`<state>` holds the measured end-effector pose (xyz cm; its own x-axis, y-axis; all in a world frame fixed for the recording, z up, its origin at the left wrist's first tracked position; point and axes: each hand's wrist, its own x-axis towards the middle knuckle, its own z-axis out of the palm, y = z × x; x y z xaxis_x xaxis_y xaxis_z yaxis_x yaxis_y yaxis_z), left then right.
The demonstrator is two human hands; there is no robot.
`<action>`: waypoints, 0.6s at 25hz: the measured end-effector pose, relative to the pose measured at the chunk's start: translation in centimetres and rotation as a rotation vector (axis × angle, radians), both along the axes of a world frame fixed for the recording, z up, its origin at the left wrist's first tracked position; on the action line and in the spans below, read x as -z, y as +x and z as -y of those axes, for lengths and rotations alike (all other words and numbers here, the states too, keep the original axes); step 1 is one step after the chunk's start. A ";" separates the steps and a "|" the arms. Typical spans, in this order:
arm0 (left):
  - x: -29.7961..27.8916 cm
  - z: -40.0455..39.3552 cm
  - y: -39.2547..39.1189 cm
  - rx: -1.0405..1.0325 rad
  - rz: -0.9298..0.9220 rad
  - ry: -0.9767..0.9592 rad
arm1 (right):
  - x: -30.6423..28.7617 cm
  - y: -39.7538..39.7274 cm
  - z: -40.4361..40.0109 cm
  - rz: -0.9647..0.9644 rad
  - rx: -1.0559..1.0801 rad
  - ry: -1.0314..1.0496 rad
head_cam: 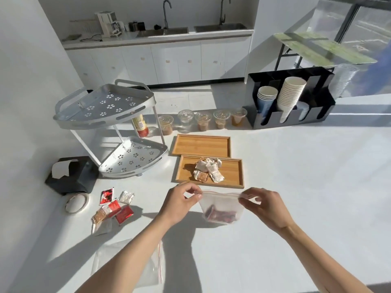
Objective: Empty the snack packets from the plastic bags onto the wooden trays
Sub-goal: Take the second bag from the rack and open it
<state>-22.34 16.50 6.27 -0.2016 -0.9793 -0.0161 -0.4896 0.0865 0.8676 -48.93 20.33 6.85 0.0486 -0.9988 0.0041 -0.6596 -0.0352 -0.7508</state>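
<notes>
I hold a clear zip plastic bag [220, 205] above the white table, in front of the trays. Red snack packets [222, 215] lie at its bottom. My left hand [182, 200] pinches the bag's top left corner and my right hand [263, 203] pinches the top right corner. The near wooden tray [232, 176] carries a pile of pale snack packets [208, 170]. Behind it, the far wooden tray [201, 145] is bare. An empty plastic bag [127, 263] lies flat under my left forearm.
Loose red and tan packets [112, 208] lie at the left, by a round dish [77, 203] and a black tissue box [72, 176]. A two-tier metal rack [110, 127] stands behind. Lidded cups [203, 120] and a black cup holder [292, 100] line the back.
</notes>
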 end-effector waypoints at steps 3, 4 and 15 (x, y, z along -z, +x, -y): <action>1.9 -0.7 -1.0 -0.014 0.001 0.070 | 2.2 -0.4 -1.8 -0.066 -0.011 0.013; 2.1 -0.8 -1.2 -0.026 -0.011 0.093 | 2.6 -0.3 -2.2 -0.074 -0.015 0.010; -0.6 -3.8 -4.7 -0.310 -0.244 0.594 | 3.7 5.0 -3.5 -0.342 -0.018 -0.402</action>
